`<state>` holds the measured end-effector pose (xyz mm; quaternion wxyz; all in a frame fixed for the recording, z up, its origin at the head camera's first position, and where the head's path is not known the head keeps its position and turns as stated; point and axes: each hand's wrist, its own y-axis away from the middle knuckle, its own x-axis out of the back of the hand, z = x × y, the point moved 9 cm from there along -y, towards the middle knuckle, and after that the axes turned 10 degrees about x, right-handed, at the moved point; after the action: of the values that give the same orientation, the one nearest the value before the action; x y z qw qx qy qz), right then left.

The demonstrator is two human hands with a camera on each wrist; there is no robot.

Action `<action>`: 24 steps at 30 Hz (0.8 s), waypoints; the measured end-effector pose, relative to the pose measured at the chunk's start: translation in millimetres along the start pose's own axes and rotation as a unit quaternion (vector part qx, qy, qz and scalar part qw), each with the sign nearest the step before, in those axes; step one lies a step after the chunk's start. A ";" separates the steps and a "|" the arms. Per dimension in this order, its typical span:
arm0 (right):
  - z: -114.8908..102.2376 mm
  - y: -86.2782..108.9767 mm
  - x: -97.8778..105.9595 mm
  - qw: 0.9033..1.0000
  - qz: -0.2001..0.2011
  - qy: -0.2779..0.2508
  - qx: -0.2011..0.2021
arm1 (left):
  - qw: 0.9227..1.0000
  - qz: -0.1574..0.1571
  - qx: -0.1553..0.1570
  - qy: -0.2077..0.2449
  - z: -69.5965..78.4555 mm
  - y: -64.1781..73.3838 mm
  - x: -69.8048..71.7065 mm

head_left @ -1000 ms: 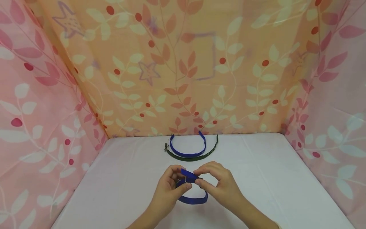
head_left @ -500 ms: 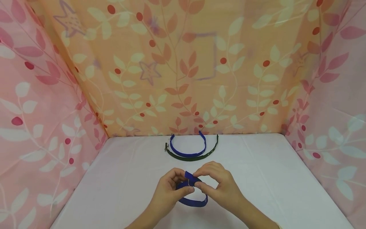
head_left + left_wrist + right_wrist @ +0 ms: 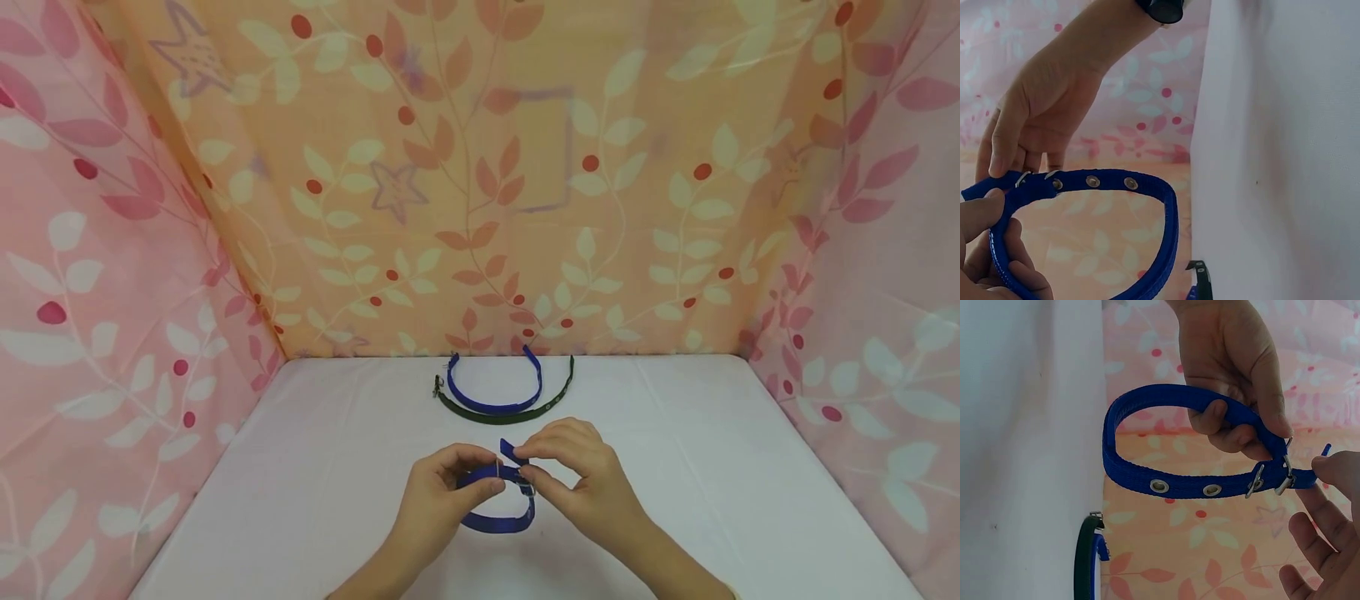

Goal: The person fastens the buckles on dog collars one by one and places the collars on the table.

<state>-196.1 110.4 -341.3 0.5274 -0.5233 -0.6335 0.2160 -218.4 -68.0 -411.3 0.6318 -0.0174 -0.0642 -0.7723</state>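
Both hands hold a blue collar above the table, bent into a loop. Thumb and fingers of my left hand pinch the band beside the metal buckle. With thumb and fingertips, my right hand pinches the collar's free end, which passes through the buckle. In the right wrist view, metal eyelets show along the strap, and a metal loop lies just before the buckle. The left wrist view shows the right hand reaching down to the strap.
Toward the back of the white table lie another blue collar and a dark green collar, both curved open, one inside the other. Patterned curtains close off the back and both sides.
The right hand has drawn the free end of the blue collar rightward, apart from the left hand's fingers. The buckle shows more plainly between the hands. The collars behind lie still.
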 end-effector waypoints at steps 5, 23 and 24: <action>-0.3 0.6 1.2 1.000 0.003 0.008 0.019 | 1.000 0.011 -0.012 -0.001 0.4 -1.6 3.4; -14.5 -6.4 2.7 0.994 -0.007 0.052 0.093 | 0.997 0.034 -0.067 -0.014 15.3 9.6 5.0; -14.4 -6.4 2.5 0.994 -0.008 0.053 0.096 | 0.997 0.034 -0.072 -0.015 16.1 10.2 5.1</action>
<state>-185.7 106.3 -329.9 0.6098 -0.4754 -0.5854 0.2438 -210.4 -72.9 -394.0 0.6540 -0.0763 -0.0172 -0.7525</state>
